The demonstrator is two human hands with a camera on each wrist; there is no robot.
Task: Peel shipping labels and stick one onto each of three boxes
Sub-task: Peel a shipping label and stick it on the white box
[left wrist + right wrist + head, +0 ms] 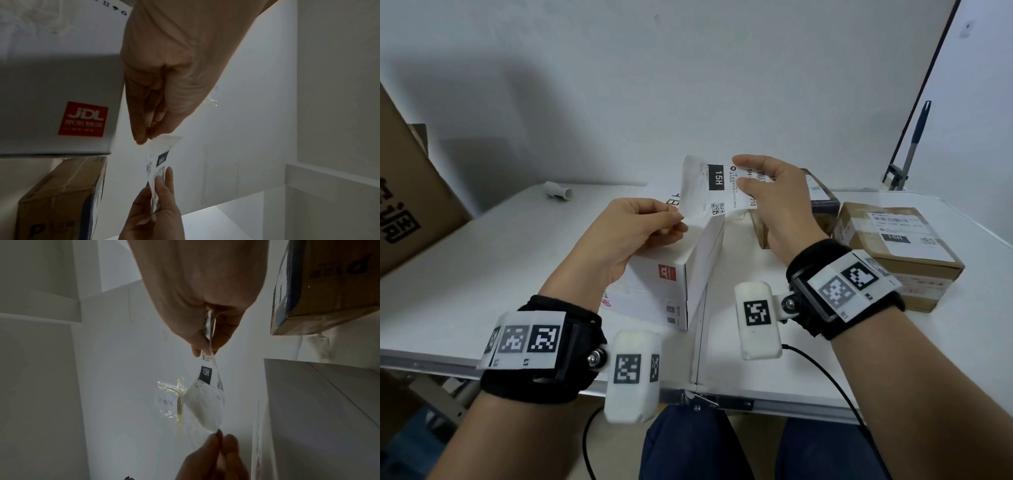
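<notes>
- The white table (pixel 465 260) has bare surface at near left and near right; its near edge runs just beyond both wrists, and a seam splits it down the middle.
- A white box (pixel 674 260) with a red logo stands at the centre, directly under the hands, its near corner close to the seam.
- To the right, a brown box (pixel 900 253) already carrying a label sits near the right table edge; a third box (pixel 822 198) lies farther back, mostly hidden behind the right hand (pixel 774 202).
- A large cardboard carton (pixel 410 192) crowds the far left; a small grey tube (pixel 558 190) lies at the far edge.
- The shipping label (pixel 709 188), white with a black "15H" block and a QR code, is held in the air above the white box, curling and wrinkled at its left end.
- The left hand (pixel 633 233) pinches the label's lower left corner between thumb and fingertips; the right hand grips its right end.
</notes>
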